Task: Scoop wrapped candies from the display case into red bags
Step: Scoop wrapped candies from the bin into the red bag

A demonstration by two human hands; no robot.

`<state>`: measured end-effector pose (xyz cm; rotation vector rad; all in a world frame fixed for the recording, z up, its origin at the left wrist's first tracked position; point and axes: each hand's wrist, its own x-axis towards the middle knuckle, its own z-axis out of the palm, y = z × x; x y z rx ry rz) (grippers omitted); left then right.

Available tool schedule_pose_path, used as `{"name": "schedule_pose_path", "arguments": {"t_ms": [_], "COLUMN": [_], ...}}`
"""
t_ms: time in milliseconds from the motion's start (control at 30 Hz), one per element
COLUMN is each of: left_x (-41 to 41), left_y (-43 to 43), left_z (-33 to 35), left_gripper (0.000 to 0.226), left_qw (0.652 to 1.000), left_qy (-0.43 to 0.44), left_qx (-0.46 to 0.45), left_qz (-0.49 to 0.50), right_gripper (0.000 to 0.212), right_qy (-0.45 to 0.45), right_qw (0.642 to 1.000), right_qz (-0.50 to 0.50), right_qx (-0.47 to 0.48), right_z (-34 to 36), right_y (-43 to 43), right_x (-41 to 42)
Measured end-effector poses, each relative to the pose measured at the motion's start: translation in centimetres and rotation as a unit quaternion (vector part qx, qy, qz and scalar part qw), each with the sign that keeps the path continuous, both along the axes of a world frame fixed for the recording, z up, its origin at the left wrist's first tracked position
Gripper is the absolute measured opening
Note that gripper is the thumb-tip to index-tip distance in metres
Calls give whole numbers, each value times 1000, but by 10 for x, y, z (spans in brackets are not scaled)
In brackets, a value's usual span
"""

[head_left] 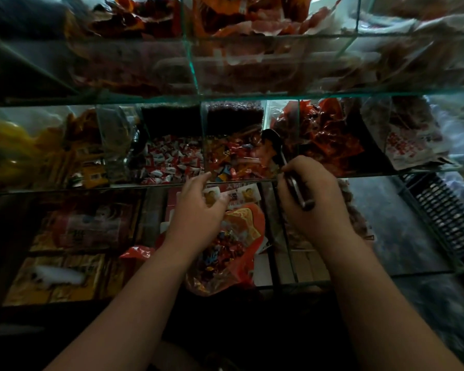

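Nearest, the left hand (pixel 198 212), fingers relaxed, hovers over the mouth of the red bag (pixel 239 236), likely to steady it, while the right hand (pixel 315 202) clenches the scoop (pixel 298 193), dipped into the wrapped candies (pixel 233 159) just beyond the bag.

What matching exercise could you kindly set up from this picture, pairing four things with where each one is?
Things:
1. spoon
2. red bag
3. red-and-white candies
4. black basket

Places:
A. at the far right edge of the picture
B. gripped in the right hand
C. just below the left hand, open, with candies inside
D. on the middle shelf, up and to the left of the left hand

Pairs: 1-B, 2-C, 3-D, 4-A
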<state>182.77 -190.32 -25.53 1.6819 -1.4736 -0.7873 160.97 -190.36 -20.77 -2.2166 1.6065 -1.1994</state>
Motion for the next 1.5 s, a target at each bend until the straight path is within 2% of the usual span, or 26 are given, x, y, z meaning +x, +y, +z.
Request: {"name": "schedule_pose_path", "arguments": {"t_ms": [100, 167, 267, 333, 433, 567, 633, 733, 767, 833, 867, 933, 1033, 1100, 1200, 1267, 1333, 1400, 1500], "left_x": [4, 4, 1, -1, 0, 3, 5, 10, 14, 23, 27, 35, 39, 37, 33, 32, 32, 32, 33], "left_y": [4, 5, 6, 7, 12, 24, 32, 53, 61, 77, 83, 90, 90, 89, 89, 90, 91, 92, 93], "left_z": [-3, -3, -1, 1, 3, -1, -3, -6, -8, -15, -19, -30, -43, -49, -58, -63, -65, -64, -64], "left_gripper": [59, 58, 61, 62, 64, 74, 79, 83, 83, 83, 81, 73, 56, 56, 77, 89, 93, 96, 99], "left_qw": [1000, 1000, 1000, 1000, 999, 999, 999, 998, 998, 995, 993, 990, 986, 982, 979, 981, 986, 988, 989], "left_qy": [-5, -10, -7, -4, 18, 15, 24, 7, -21, -78, -100, -136, -163, -182, -188, -170, -133, -111, -94], "left_qx": [2, 4, -5, -14, -15, -15, -10, 1, -2, -6, -6, -10, 14, 29, 60, 78, 86, 88, 85], "left_qz": [0, -6, -14, -16, -26, -43, -47, -57, -63, -64, -58, -45, -30, -44, -57, -56, -59, -68, -77], "right_gripper": [23, 26, 7, 6, 11, 10, 33, 9, 6, 13, 14, 14, 7, 7, 10, 9, 3, 13, 13], "right_qy": [32, 16, -83, -169, -320, -393, -435, -434, -453, -425, -384, -274, -90, 9, 98, 79, -4, -68, -105], "right_qw": [999, 999, 994, 982, 946, 912, 882, 894, 882, 886, 899, 935, 970, 969, 948, 943, 945, 937, 927], "right_qz": [28, 40, 39, 22, 34, 53, 30, 63, 73, 71, 65, 51, 107, 142, 138, 102, 54, 5, -29], "right_qx": [29, 6, -57, -77, -24, 102, 176, 97, 107, 171, 199, 219, 197, 201, 270, 306, 324, 343, 358], "right_z": [-3, -4, -1, 5, 14, 18, 20, 29, 35, 34, 29, 23, 5, -15, -47, -66, -78, -84, -89], "right_y": [8, 17, 38, 55, 86, 103, 104, 114, 117, 116, 116, 111, 98, 80, 59, 52, 49, 47, 48], "right_x": [5, 5, 5, 4, 6, 6, 8, 4, 1, -9, -13, -10, 10, 24, 41, 47, 51, 55, 65]}}
